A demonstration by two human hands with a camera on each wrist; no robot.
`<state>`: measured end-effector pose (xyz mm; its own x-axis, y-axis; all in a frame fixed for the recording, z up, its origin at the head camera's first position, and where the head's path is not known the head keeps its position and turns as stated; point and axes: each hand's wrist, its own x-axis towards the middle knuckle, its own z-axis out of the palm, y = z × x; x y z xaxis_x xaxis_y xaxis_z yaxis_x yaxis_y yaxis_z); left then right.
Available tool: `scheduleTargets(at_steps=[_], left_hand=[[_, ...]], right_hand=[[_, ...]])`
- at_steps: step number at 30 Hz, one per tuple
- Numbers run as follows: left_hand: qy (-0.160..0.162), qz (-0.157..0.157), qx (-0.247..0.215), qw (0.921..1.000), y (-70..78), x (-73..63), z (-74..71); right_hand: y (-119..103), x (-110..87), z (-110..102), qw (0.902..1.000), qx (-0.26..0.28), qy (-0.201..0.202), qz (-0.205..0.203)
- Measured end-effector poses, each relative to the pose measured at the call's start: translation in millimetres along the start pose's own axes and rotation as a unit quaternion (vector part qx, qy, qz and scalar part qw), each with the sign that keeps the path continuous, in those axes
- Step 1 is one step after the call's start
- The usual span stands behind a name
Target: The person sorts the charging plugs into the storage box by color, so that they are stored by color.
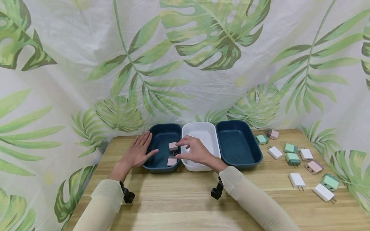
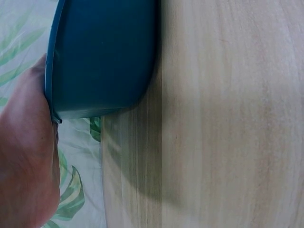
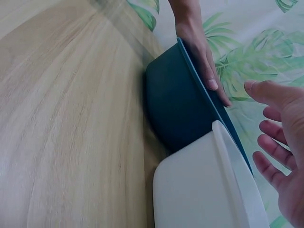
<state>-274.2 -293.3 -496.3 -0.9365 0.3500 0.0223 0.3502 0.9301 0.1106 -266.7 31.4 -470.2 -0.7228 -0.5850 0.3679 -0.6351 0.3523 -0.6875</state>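
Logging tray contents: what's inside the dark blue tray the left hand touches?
Two pink chargers show inside the dark blue tray, toward its right side. The left hand covers part of its left edge; whatever lies beneath the chargers cannot be seen.

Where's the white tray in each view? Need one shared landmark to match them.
Head: white tray, just below and right of centre, between left dark blue tray and right dark blue tray.
Left wrist: not in it.
Right wrist: bottom, right of centre, cut off by the lower edge.
Shared landmark: left dark blue tray, visible in all three.
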Motion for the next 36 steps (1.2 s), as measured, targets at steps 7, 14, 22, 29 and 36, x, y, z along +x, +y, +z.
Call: scheduleTargets(at_steps=[7,14,22,29,36], left_hand=[[0.000,0.002,0.000,1.0000,-0.3,0.4,0.2],[0.001,0.004,0.000,1.0000,-0.4,1.0,-0.2],[0.001,0.002,-0.006,1.0000,-0.1,0.1,1.0],[0.006,0.002,-0.006,1.0000,-0.1,-0.6,1.6],[0.006,0.004,-0.006,1.0000,0.9,-0.9,0.5]], right_hand=[[1,-8.6,-13,1.0000,0.007,0.001,0.003],[4,-16.8,-25,0.9996,0.003,-0.004,-0.027],[2,-26.8,-39,0.9980,0.000,-0.025,-0.058],[-1,-36.3,-51,0.9980,0.006,-0.051,-0.035],[-2,-49.0,-61,0.9975,0.007,-0.069,-0.016]])
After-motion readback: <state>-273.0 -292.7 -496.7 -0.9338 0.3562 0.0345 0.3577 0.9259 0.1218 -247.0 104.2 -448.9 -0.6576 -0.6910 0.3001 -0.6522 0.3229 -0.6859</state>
